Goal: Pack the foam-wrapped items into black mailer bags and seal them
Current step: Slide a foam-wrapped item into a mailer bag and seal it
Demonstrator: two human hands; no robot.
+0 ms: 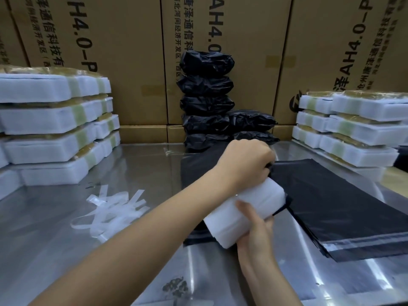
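Note:
A white foam-wrapped item (249, 202) is held tilted above the metal table, its far end at the mouth of a black mailer bag (198, 164). My left hand (245, 162) is closed over the item's far end and pinches the bag's black edge. My right hand (256, 230) grips the item's near end from below. A pile of flat black mailer bags (344, 208) lies on the table just to the right. Several sealed black packages (206, 100) are stacked at the back centre.
Stacks of foam-wrapped items stand at the left (55, 127) and at the right (353, 127). Peeled clear strips (114, 208) lie on the metal table (66, 250). Large cardboard boxes (123, 40) wall off the back.

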